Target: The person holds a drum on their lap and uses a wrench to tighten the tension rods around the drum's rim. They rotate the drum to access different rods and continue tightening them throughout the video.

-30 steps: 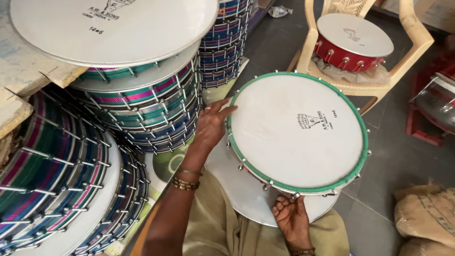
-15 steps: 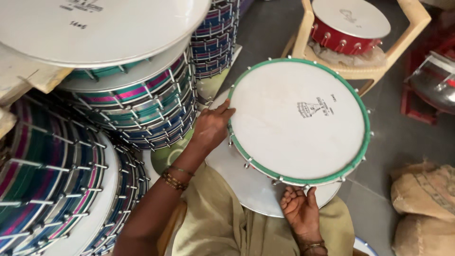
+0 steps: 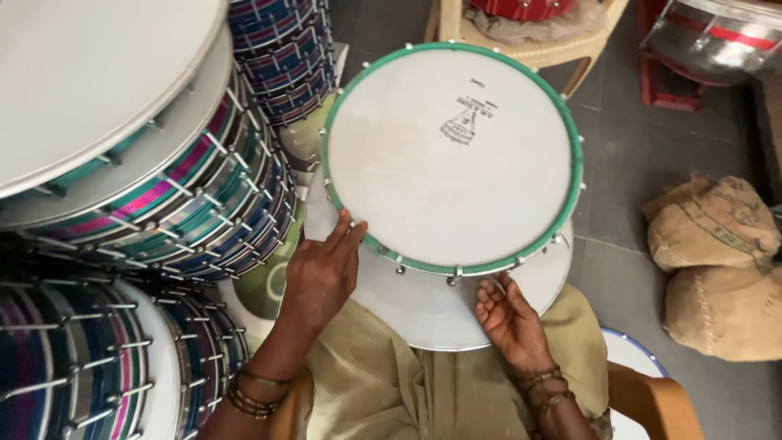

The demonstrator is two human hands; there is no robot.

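So far the green-rimmed drum (image 3: 452, 159) looks well along to me: its white skin is stretched flat across the hoop, and I can see metal tuning hooks set along the near edge, though I cannot tell how tight any of them are or whether the far side is finished. I judge that what is left is the going round and checking of the rim. The drum rests tilted on my lap, over the khaki cloth (image 3: 383, 391) of my clothes, its lower head showing as a pale disc beneath. My left hand (image 3: 319, 273) lies flat against the near-left rim, fingers (image 3: 346, 232) stretched out and pressing the green hoop rather than closed round it. My right hand (image 3: 509, 318) sits palm up under the lower edge, fingers loosely curled, touching the underside just below the hooks and gripping nothing. Stacked striped drums (image 3: 163, 195) crowd my left, and burlap sacks (image 3: 717, 261) lie on the floor to my right.
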